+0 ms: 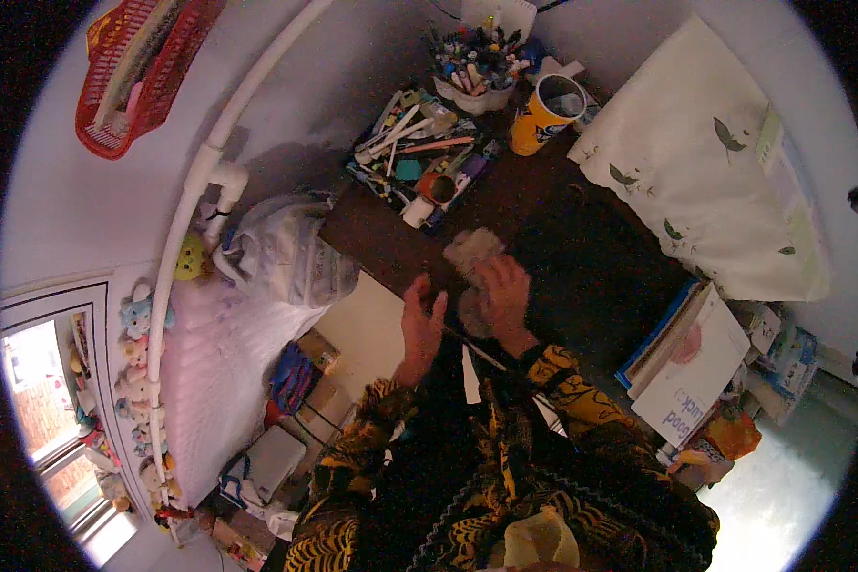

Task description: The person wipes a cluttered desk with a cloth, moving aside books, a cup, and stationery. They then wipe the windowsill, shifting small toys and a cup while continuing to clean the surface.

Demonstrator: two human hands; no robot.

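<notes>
My right hand (pixel 504 300) lies on a crumpled pale cloth (pixel 475 247) on top of the dark brown desk (pixel 579 222). The cloth shows beyond my fingers and beside my palm, slightly blurred. Just left of it, my left hand (pixel 422 325) hovers by the desk's front edge, thumb and fingers apart, with nothing in it. Beyond both hands a tray (pixel 429 222) is heaped with pens, white sticks, a teal piece and a round orange item. A yellow paper cup (pixel 536 125) stands behind, close to a white pot (pixel 475 100) crammed with pens.
A cream cloth cover with leaf prints (pixel 693 171) drapes something at the right. Books and papers (pixel 693 365) stack at the desk's right edge. On the left are a clear plastic bag (pixel 286 250), a pink bedspread (pixel 207 372), plush toys (pixel 136 357) and a white pipe (pixel 175 286).
</notes>
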